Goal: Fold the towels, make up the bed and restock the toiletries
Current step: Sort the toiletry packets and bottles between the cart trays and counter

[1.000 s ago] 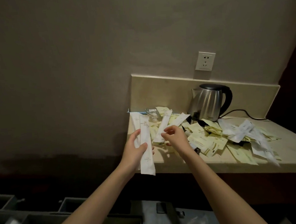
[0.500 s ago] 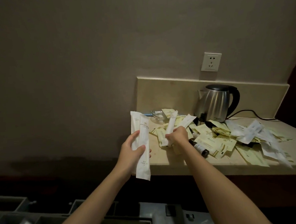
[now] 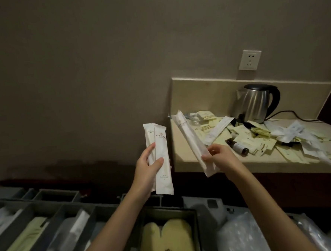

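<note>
My left hand (image 3: 146, 166) holds two long white toiletry packets (image 3: 161, 154) upright, thumb across the front one, left of the counter's corner. My right hand (image 3: 220, 157) pinches the lower part of another long white packet (image 3: 190, 141), which slants up and left over the counter edge. A heap of pale yellow sachets (image 3: 258, 139), white packets and a small dark bottle (image 3: 237, 147) lies on the beige counter (image 3: 231, 165).
A steel kettle (image 3: 256, 103) with a black cord stands at the counter's back, under a wall socket (image 3: 249, 60). Below me is a grey cart with divided trays (image 3: 56, 219) of supplies, a box of yellow slippers (image 3: 167, 239) and clear plastic bags (image 3: 243, 235).
My right hand lifted a long white packet off the heap and drew it back toward me. My view dropped and shifted left, showing the supply cart below.
</note>
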### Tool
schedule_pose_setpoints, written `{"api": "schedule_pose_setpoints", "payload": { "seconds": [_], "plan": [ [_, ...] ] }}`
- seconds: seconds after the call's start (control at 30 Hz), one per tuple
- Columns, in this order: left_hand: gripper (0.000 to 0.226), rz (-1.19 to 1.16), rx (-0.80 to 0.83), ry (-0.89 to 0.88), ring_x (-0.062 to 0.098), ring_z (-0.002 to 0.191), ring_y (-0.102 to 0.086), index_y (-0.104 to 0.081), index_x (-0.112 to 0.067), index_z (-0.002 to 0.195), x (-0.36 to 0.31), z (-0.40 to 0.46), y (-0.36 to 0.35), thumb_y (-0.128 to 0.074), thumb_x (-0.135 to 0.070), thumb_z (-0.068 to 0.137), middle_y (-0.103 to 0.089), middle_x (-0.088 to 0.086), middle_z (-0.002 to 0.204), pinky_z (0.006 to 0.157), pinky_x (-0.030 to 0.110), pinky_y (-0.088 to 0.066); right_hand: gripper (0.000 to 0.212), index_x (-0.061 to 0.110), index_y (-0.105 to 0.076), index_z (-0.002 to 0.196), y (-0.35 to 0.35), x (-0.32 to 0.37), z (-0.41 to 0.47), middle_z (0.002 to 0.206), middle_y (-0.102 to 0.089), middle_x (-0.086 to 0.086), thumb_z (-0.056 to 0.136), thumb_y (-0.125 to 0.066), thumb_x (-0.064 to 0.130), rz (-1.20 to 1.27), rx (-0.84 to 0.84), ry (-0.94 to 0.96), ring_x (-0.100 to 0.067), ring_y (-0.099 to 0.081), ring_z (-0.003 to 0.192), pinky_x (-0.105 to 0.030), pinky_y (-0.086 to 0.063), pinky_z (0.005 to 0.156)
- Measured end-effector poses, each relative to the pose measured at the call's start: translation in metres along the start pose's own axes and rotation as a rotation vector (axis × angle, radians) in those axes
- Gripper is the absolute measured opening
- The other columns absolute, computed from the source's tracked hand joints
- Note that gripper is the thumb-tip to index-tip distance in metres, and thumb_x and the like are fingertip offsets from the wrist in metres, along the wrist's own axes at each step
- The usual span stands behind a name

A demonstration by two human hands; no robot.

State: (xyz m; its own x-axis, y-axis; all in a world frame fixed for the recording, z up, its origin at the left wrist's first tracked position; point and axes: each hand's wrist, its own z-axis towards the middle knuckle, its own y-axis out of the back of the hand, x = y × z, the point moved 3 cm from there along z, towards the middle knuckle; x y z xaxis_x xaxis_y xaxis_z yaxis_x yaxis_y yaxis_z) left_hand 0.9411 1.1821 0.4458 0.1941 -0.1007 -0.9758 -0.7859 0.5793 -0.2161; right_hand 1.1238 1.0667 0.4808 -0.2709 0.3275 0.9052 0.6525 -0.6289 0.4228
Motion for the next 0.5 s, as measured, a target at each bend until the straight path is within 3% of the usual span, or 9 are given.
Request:
{"api": "schedule_pose_setpoints", "payload": {
  "seconds": [0.17, 0.3, 0.43, 0.5],
  "plan": [
    [0.049, 0.004, -0.008, 0.032, 0.029, 0.107, -0.063, -0.047, -0.036, 0.125, 0.008, -0.035, 0.068, -0.057, -0.003, 0.091, -0.054, 0.009, 0.132, 0.088, 0.046, -0.054, 0.016, 0.012, -0.054, 0.076, -0.076, -0.008, -0.067, 0.085, -0.062, -0.007, 0.083, -0.066, 0.005, -0.048, 0.071, 0.0, -0.014, -0.055, 0.07, -0.025, -0.044, 0.056],
    [0.048, 0.019, -0.034, 0.053, 0.029, 0.104, -0.064, -0.05, -0.036, 0.123, 0.008, -0.058, 0.15, -0.058, -0.002, 0.09, -0.056, 0.006, 0.128, 0.086, 0.046, -0.055, 0.011, 0.013, -0.058, 0.094, -0.166, -0.001, -0.111, 0.093, -0.059, -0.001, 0.086, -0.065, 0.011, -0.095, 0.074, -0.048, -0.011, -0.056, 0.08, -0.018, -0.042, 0.054],
    [0.048, 0.128, -0.061, 0.064, 0.02, 0.106, -0.062, -0.052, -0.038, 0.122, 0.007, -0.081, 0.253, -0.059, -0.004, 0.09, -0.055, 0.002, 0.128, 0.083, 0.038, -0.057, 0.019, 0.018, -0.053, 0.09, -0.269, 0.008, -0.148, 0.097, -0.059, -0.005, 0.083, -0.066, 0.007, 0.017, 0.109, -0.161, -0.023, -0.064, 0.088, -0.036, -0.056, 0.072],
    [0.048, 0.193, -0.089, 0.079, 0.022, 0.115, -0.058, -0.054, -0.046, 0.116, 0.008, -0.092, 0.308, -0.06, -0.006, 0.089, -0.052, 0.002, 0.134, 0.09, 0.045, -0.053, 0.02, 0.016, -0.052, 0.093, -0.316, 0.017, -0.164, 0.098, -0.058, -0.005, 0.083, -0.066, 0.005, 0.058, 0.149, -0.182, -0.021, -0.062, 0.087, -0.032, -0.055, 0.068]
  ]
}}
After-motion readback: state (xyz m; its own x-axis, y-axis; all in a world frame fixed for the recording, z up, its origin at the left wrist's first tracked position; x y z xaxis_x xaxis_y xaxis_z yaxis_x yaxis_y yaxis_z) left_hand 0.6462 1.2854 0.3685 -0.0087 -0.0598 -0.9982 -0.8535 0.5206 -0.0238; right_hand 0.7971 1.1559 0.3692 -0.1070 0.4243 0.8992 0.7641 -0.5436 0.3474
